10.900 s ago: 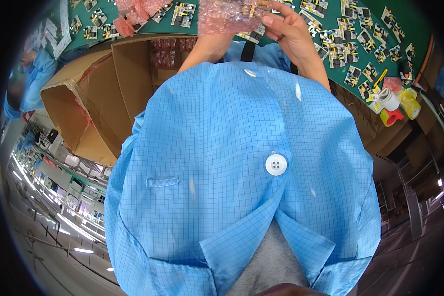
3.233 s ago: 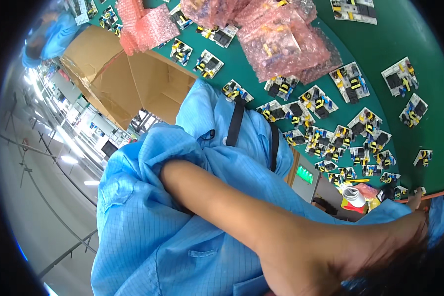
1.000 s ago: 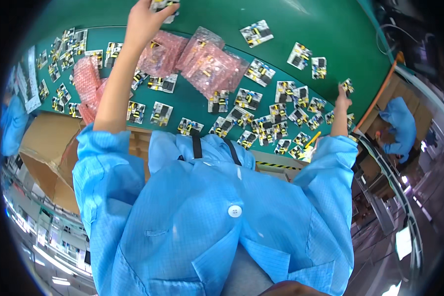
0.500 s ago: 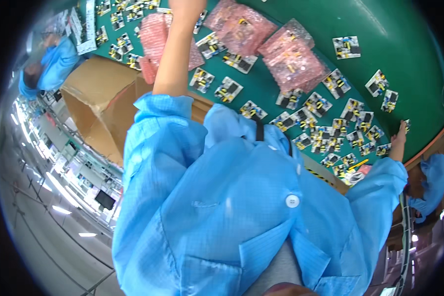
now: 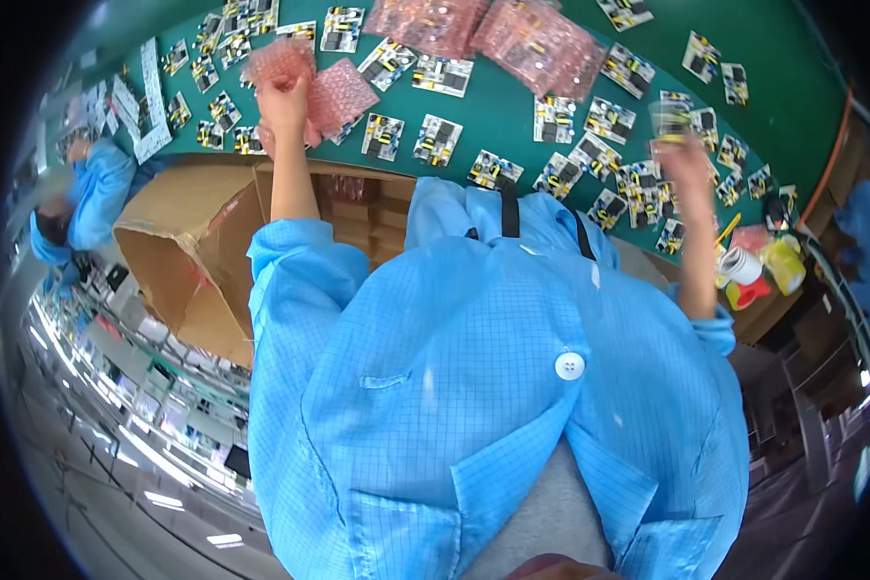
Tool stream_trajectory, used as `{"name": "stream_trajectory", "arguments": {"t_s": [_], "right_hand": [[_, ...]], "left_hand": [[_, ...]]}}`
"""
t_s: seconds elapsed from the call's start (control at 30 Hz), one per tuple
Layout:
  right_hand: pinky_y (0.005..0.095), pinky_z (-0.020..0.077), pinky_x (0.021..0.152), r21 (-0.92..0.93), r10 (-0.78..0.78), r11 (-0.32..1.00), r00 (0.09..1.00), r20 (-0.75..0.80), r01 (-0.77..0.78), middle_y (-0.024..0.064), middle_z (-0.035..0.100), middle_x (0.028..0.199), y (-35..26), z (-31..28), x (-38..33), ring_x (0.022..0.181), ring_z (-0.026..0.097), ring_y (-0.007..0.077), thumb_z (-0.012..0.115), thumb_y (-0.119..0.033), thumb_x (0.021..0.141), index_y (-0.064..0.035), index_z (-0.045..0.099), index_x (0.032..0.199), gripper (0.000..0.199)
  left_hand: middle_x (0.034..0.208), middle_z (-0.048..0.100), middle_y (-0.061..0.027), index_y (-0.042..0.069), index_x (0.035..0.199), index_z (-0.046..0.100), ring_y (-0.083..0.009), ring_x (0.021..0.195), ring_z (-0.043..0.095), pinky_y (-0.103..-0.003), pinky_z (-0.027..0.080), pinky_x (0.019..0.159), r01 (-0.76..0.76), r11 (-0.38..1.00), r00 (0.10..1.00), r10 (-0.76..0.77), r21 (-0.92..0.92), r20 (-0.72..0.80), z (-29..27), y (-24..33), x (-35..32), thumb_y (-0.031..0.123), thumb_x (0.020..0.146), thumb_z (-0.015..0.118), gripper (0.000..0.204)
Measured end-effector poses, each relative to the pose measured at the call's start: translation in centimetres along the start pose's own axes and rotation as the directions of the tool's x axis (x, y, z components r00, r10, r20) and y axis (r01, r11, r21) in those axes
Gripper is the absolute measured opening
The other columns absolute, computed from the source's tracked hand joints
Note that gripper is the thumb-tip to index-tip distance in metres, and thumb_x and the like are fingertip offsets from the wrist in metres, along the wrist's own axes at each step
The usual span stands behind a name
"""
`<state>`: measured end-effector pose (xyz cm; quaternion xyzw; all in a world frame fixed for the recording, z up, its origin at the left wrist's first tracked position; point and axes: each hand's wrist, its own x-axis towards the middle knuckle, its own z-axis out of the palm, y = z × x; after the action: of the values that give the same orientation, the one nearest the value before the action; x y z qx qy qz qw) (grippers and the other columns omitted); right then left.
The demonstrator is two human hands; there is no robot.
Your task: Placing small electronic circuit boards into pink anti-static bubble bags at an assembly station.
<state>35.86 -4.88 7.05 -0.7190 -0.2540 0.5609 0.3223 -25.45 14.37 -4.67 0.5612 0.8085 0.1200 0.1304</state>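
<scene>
My left hand (image 5: 283, 104) is closed on a pink bubble-wrap bag (image 5: 344, 97) at the left part of the green table. The bag spreads out on both sides of the fingers. Over the boards on the right, my right hand (image 5: 684, 164) is smeared by motion. At its fingertips is a small circuit board (image 5: 670, 120), also blurred, which the hand grips. Other circuit boards with yellow and black parts lie close by, such as one (image 5: 609, 119) left of the right hand.
More pink bubble-wrap bags (image 5: 541, 48) with boards inside lie at the far middle. An open cardboard box (image 5: 193, 242) stands at the left below the table edge. White tape roll (image 5: 740, 266) and yellow item (image 5: 783, 263) sit at the right. A person in blue (image 5: 101, 188) works at far left.
My left hand has come nearer and now grips a bubble-wrap bag. My right hand has swung left from the table's right side, carrying a circuit board. The whole view has shifted.
</scene>
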Motion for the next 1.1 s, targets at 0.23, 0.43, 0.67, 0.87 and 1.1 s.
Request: {"name": "stream_trajectory", "arguments": {"t_s": [0.23, 0.43, 0.67, 0.87, 1.1], "right_hand": [[0.0392, 0.0489, 0.091, -0.42, -0.224, 0.874, 0.97, 0.095, 0.243, 0.0217, 0.055, 0.117, 3.3, 17.3, -3.0, 0.108, 0.058, 0.0335, 0.08, -0.026, 0.061, 0.0057, 0.042, 0.129, 0.084], [0.0427, 0.0468, 0.093, -0.616, -0.334, 0.723, 0.939, 0.086, 0.314, 0.0245, 0.046, 0.129, 4.9, 19.2, -1.6, 0.112, 0.054, 0.0398, 0.078, -0.027, 0.066, 0.0051, 0.035, 0.136, 0.089], [0.0405, 0.0517, 0.08, -0.434, -0.251, 0.875, 0.968, -0.029, 0.214, 0.0199, 0.067, 0.1, 7.4, 19.5, 1.0, 0.093, 0.066, 0.0343, 0.07, -0.039, 0.08, -0.0009, 0.057, 0.111, 0.051], [0.0373, 0.0516, 0.079, -0.249, -0.298, 0.923, 0.954, 0.019, 0.293, 0.0164, 0.068, 0.098, 7.0, 19.8, 0.8, 0.09, 0.066, 0.0288, 0.071, -0.027, 0.08, -0.0006, 0.06, 0.107, 0.04], [0.0309, 0.049, 0.08, -0.053, -0.37, 0.925, 0.925, 0.084, 0.375, 0.0063, 0.064, 0.1, 8.3, 17.5, 1.5, 0.09, 0.06, 0.017, 0.074, -0.019, 0.077, -0.0031, 0.058, 0.107, 0.038]], "left_hand": [[0.098, 0.068, -0.0146, 0.011, 0.088, 0.07, -0.0346, 0.101, 0.062, -0.043, 0.048, 0.085, -0.053, 0.985, 0.998, 0.056, 0.165, -0.011, -0.6, 4.6, -2.6, 0.05, 0.072, 0.072, 0.042], [0.084, 0.069, -0.0151, 0.009, 0.084, 0.071, -0.0364, 0.082, 0.066, -0.046, 0.051, 0.075, -0.158, 0.986, 0.987, 0.157, 0.049, 0.015, -4.7, 4.4, -6.5, 0.038, 0.08, 0.066, 0.03], [0.099, 0.066, -0.0127, 0.004, 0.08, 0.062, -0.0317, 0.09, 0.062, -0.041, 0.048, 0.077, -0.792, 0.51, 0.6, 0.751, -0.337, -0.275, -4.2, 15.4, -16.7, 0.0, 0.072, 0.067, 0.01], [0.104, 0.064, -0.0118, 0.006, 0.079, 0.06, -0.0323, 0.096, 0.06, -0.042, 0.045, 0.083, -0.629, 0.597, 0.68, 0.733, -0.498, 0.02, 0.9, 16.5, -22.9, 0.003, 0.072, 0.069, 0.012], [0.102, 0.063, -0.0172, 0.004, 0.108, 0.059, -0.0328, 0.083, 0.061, -0.041, 0.048, 0.075, -0.489, 0.708, 0.665, 0.681, -0.51, 0.307, 1.5, 16.1, -22.7, 0.005, 0.075, 0.066, 0.034]]}}
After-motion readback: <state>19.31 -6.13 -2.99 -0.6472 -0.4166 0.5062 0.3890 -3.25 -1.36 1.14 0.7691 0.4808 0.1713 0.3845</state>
